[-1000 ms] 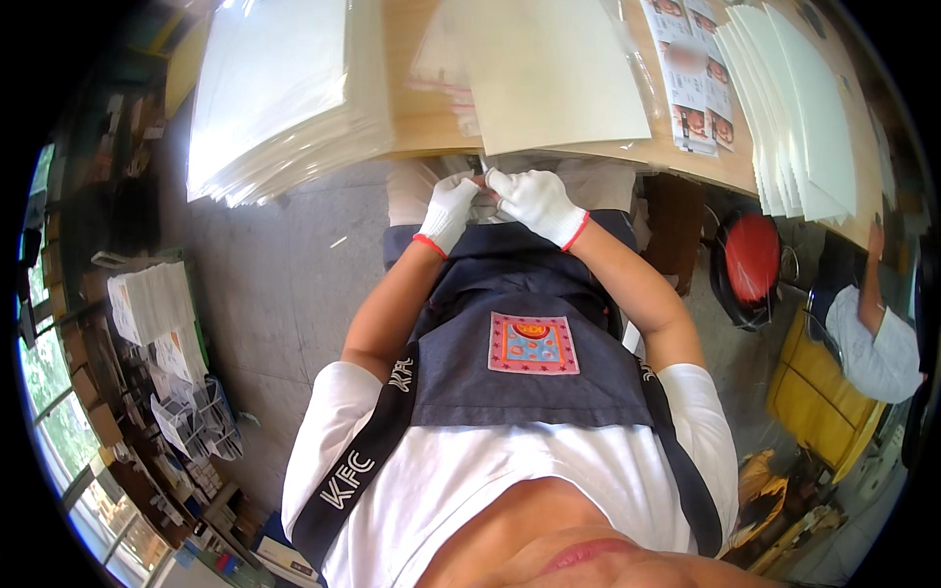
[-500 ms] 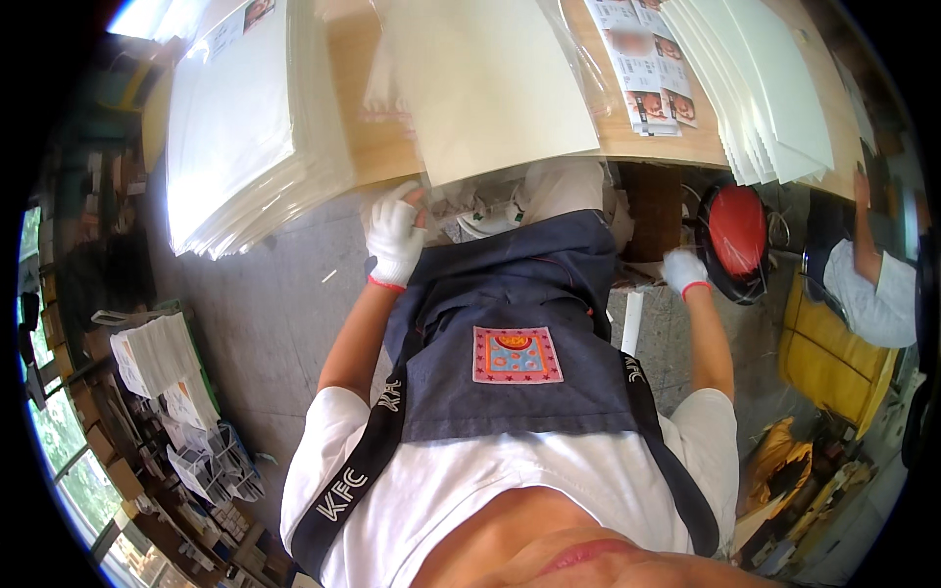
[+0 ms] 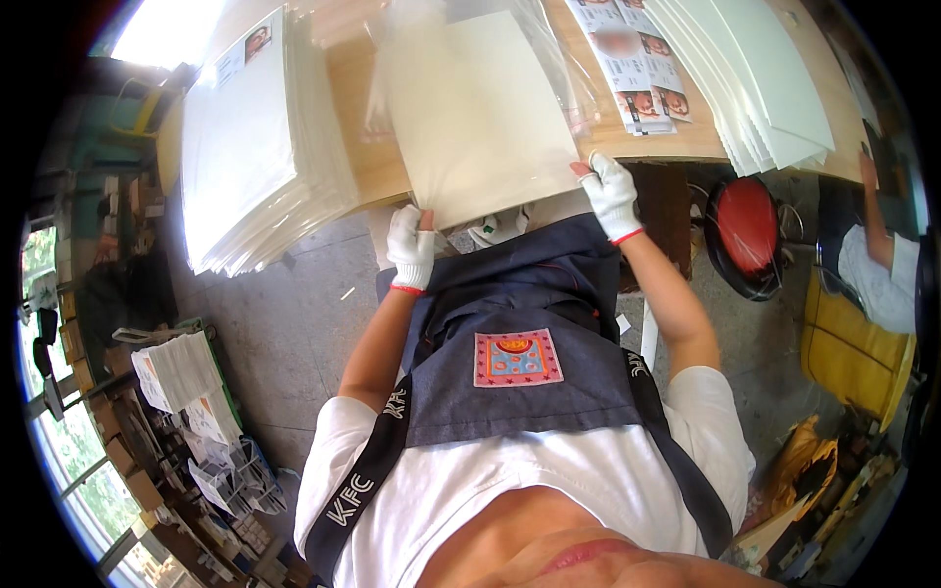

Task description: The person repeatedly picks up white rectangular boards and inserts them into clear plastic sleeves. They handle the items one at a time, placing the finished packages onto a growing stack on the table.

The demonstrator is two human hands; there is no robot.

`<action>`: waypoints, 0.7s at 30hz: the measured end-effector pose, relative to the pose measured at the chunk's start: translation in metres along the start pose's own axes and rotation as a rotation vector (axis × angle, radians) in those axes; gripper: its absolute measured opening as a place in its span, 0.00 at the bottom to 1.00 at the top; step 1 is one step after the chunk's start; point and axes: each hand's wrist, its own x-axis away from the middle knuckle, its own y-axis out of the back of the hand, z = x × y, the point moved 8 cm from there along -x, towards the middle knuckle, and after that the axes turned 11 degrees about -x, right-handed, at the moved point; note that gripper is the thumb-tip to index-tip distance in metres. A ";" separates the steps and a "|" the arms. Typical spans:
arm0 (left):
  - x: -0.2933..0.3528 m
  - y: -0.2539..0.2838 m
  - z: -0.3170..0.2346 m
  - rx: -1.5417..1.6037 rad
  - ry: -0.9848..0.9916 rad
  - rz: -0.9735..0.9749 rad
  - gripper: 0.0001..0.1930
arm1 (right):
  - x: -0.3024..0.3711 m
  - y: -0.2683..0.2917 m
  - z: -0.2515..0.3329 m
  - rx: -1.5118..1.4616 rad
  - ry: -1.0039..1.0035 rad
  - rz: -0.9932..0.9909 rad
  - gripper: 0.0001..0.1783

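A cream board [image 3: 490, 118] lies inside a clear plastic sleeve [image 3: 539, 29], its near edge hanging just past the table edge over my lap. My left hand [image 3: 410, 245], in a white glove with bare fingertips, pinches the near left corner between thumb and fingers. At the near right corner, my right hand [image 3: 610, 196], gloved the same way, has its thumb and fingertips closed on the edge. To the left sits a thick stack of sleeved white boards [image 3: 240, 147], its top one bearing a small printed label. Printed label strips [image 3: 642, 73] lie to the right.
Fanned pale sheets [image 3: 765, 88] cover the right end of the wooden table [image 3: 368, 157]. A red stool [image 3: 743, 225] stands on the floor beneath. Another person's arm [image 3: 875, 235] shows at far right, near a yellow cover [image 3: 853, 343]. Bundled papers [image 3: 176, 372] stand low left.
My right hand has risen from beside my lap to the sleeved board's near right corner. My left hand has turned onto the left corner. The board's near edge sits lower and further left.
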 end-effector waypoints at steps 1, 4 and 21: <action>0.009 -0.010 0.014 0.186 0.250 -0.001 0.07 | 0.007 -0.007 -0.018 -0.130 -0.216 -0.080 0.13; 0.035 -0.037 0.054 0.635 0.630 -0.091 0.05 | 0.031 -0.016 -0.062 -0.371 -0.521 -0.282 0.13; 0.002 0.034 0.009 0.311 0.471 -0.097 0.13 | -0.083 0.134 -0.058 1.029 0.001 -0.043 0.20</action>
